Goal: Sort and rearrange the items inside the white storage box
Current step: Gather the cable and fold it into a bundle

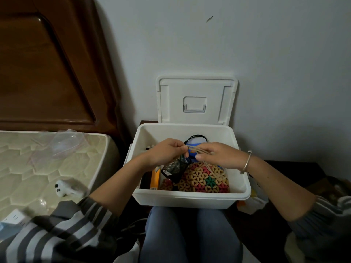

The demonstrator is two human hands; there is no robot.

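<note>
Both your hands are over the middle of the white storage box (190,201), which sits against your knees. Its lid (196,88) is propped open on the wall behind it, so access stays clear.

- **Left hand** (165,152): fingers curled, pinching the beige cord (195,149).
- **Right hand** (218,155): fingertips closed on the same cord. Strands run down to the beaded mat (205,180) at the box's near right.

You're probably holding the cord taut to untangle or coil it so it won't snag.

The black mesh pouch (175,168) is just under the left hand; I can't tell if it's gripped too. The orange carton (155,178) stands on edge at the box's near left, which saves space. The zip bag (60,143) and white plug (62,187) lie outside, left of the box, likely sorted out.
</note>
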